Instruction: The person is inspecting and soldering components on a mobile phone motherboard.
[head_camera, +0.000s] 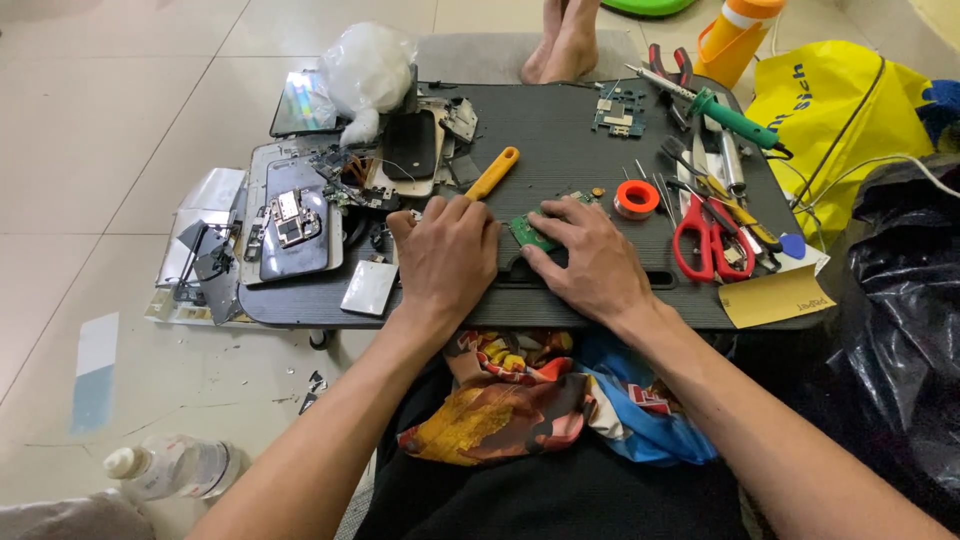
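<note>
Both hands rest on black tray (560, 130) — left hand (445, 255) grasps yellow-handled tool (492, 173), right hand (590, 262) pins green board (530, 232).

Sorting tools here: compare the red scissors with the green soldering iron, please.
The red scissors have looped handles and lie near the tray's right front; the green soldering iron is a straight stick with a cord, lying farther back. The scissors' handles point toward the person; the iron lies slantwise. Both rest untouched on the black tray.

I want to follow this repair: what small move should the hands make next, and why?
Probably lever gently: the left hand grips the yellow-handled tool, its tip hidden near the green circuit board, which the right hand pins on the black tray.
</note>
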